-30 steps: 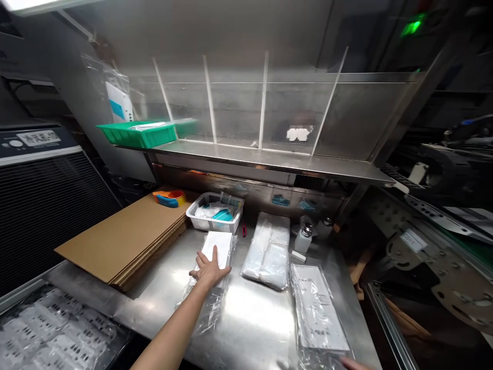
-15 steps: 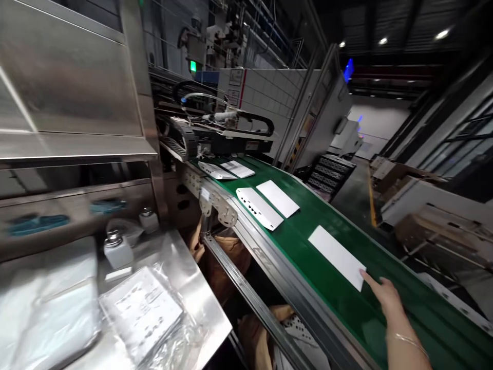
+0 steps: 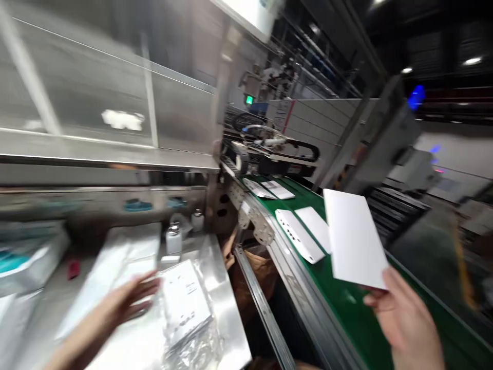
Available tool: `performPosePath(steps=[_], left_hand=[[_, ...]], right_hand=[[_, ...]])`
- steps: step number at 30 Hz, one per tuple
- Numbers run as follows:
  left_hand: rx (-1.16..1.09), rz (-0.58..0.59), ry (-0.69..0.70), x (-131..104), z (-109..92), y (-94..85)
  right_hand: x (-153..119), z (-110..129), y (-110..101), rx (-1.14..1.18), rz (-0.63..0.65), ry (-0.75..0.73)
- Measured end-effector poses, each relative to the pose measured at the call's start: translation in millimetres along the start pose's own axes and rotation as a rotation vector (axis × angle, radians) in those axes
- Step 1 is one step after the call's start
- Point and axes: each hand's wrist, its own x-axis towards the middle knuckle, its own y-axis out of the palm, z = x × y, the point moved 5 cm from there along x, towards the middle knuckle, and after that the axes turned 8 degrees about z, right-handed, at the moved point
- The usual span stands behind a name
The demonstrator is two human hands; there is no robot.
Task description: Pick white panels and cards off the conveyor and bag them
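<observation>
My right hand (image 3: 404,313) pinches the lower corner of a plain white panel (image 3: 356,236), raised above the green conveyor belt (image 3: 346,308). To the left, my left hand (image 3: 134,298) is over the metal table with its fingers apart, slightly blurred, beside a clear plastic bag (image 3: 187,303) of white printed or punched sheets. On the belt lie a white panel with black holes (image 3: 298,236) and a plain white one (image 3: 314,223). Farther back, two more white pieces (image 3: 279,189) rest near the machine.
White bottles with metal tops (image 3: 174,239) stand at the back of the metal table (image 3: 231,318). A white bin (image 3: 34,267) is at far left, a red object (image 3: 73,269) near it. A machine (image 3: 277,154) spans the belt's far end.
My right hand has lifted the white panel off the belt and tilted it up. My left hand has come into view over the table. The view has turned left.
</observation>
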Motion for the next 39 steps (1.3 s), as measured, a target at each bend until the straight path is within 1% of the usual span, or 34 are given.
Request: performPosePath(steps=[1, 2, 3, 4, 5, 6, 7, 8, 10, 12, 13, 15, 17, 21, 23, 24, 25, 26, 27, 28, 30, 32, 33, 34, 35, 36, 37, 38, 39], left_hand=[[-0.121, 0.108, 0.015, -12.2, -4.5, -4.6], [-0.366, 0.311, 0.044, -24.2, -12.8, -0.8], [-0.611, 0.436, 0.082, -34.6, -23.8, 0.5], [-0.806, 0.494, 0.139, -41.8, -35.3, -2.1], [-0.955, 0.495, 0.199, -45.8, -44.3, -9.2], [-1.046, 0.485, 0.212, -47.7, -48.0, -18.1], [-1.108, 0.455, 0.213, -48.5, -47.1, -30.3], [-1.149, 0.412, 0.210, -49.7, -41.7, -45.0], [-1.197, 0.327, 0.200, -55.4, -21.4, -76.6], [-1.234, 0.264, 0.214, -64.9, 1.6, -103.9], [-1.253, 0.246, 0.217, -69.7, 11.5, -114.1], [-1.296, 0.233, 0.206, -76.2, 25.7, -127.2], [-1.341, 0.252, 0.160, -78.0, 33.4, -133.2], [-1.401, 0.322, 0.088, -71.3, 38.4, -138.5], [-1.419, 0.343, 0.072, -64.6, 40.1, -139.3], [-1.425, 0.343, 0.059, -60.8, 41.4, -138.9], [-1.428, 0.338, 0.042, -56.8, 42.9, -137.9], [-1.431, 0.331, 0.021, -52.9, 44.3, -136.3], [-1.431, 0.321, 0.001, -49.2, 45.6, -134.6], [-1.431, 0.311, -0.015, -45.8, 46.5, -132.8], [-1.434, 0.309, -0.029, -40.5, 46.7, -128.9], [-1.441, 0.339, -0.022, -37.2, 45.0, -124.3], [-1.446, 0.361, -0.017, -36.0, 43.9, -121.8], [-1.450, 0.376, -0.010, -35.0, 42.9, -119.6], [-1.451, 0.377, -0.001, -33.7, 42.4, -118.3], [-1.449, 0.364, 0.008, -32.3, 42.5, -118.0], [-1.443, 0.347, 0.012, -30.8, 43.0, -118.5], [-1.435, 0.330, 0.013, -29.1, 43.9, -120.1], [-1.426, 0.319, 0.011, -27.5, 44.9, -122.7]], right_hand=[[-23.0, -10.5, 58.3, 0.098, 0.131, 0.031], [-51.2, -25.8, 115.4, 0.189, 0.239, 0.095], [-83.4, -44.2, 168.6, 0.268, 0.341, 0.170], [-118.3, -65.1, 215.8, 0.317, 0.454, 0.262], [-152.8, -86.4, 253.6, 0.345, 0.542, 0.343], [-183.9, -107.0, 281.0, 0.346, 0.595, 0.401], [-210.5, -126.3, 299.8, 0.332, 0.635, 0.452], [-231.8, -143.6, 312.2, 0.294, 0.678, 0.498], [-259.1, -170.3, 325.3, 0.175, 0.782, 0.568], [-270.9, -186.1, 332.3, 0.054, 0.896, 0.613], [-273.1, -190.1, 336.0, 0.016, 0.947, 0.625], [-274.9, -192.2, 346.2, -0.004, 1.042, 0.638], [-276.5, -189.2, 359.4, 0.004, 1.126, 0.644], [-282.2, -176.9, 382.6, 0.031, 1.249, 0.633], [-283.3, -169.8, 387.4, 0.016, 1.291, 0.625], [-281.4, -166.1, 387.6, -0.016, 1.291, 0.600], [-277.4, -162.1, 386.8, -0.065, 1.278, 0.544], [-271.6, -157.4, 385.5, -0.128, 1.258, 0.452], [-264.6, -151.8, 384.1, -0.204, 1.233, 0.321], [-257.5, -145.1, 383.2, -0.291, 1.209, 0.151], [-248.8, -130.9, 384.8, -0.466, 1.199, -0.259], [-251.1, -120.0, 391.6, -0.622, 1.245, -0.672], [-255.5, -116.4, 396.6, -0.688, 1.281, -0.850], [-261.2, -113.4, 402.1, -0.741, 1.323, -0.996], [-267.5, -110.4, 407.5, -0.779, 1.363, -1.105], [-275.0, -106.9, 412.1, -0.791, 1.415, -1.184], [-284.2, -103.6, 414.9, -0.767, 1.501, -1.236], [-295.1, -101.3, 414.7, -0.704, 1.633, -1.258], [-306.6, -100.6, 411.0, -0.601, 1.799, -1.238]])
